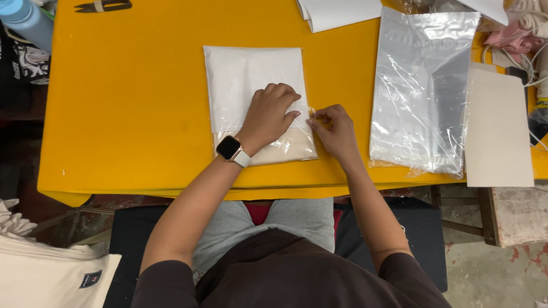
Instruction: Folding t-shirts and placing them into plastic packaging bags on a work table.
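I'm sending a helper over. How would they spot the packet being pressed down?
On the yellow table, look near the middle of its front edge. The bagged white cloth lies flat under the left hand, with the right hand pinching its edge. Unlike the empty clear bags to its right, it is filled.

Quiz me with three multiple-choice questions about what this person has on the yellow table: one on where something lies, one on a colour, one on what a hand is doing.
1. Where is the stack of empty clear plastic bags?
A. right of the bagged white folded cloth
B. left of it
C. under it

2. What colour is the table cover?
A. blue
B. yellow
C. green

3. What is the left hand doing?
A. hanging off the table
B. holding scissors
C. pressing flat on the bagged cloth

Answers: 1 A, the bags lie nearer the right edge. 2 B, the cover is plainly yellow. 3 C, its palm rests on the packet while the right hand pinches the bag's edge.
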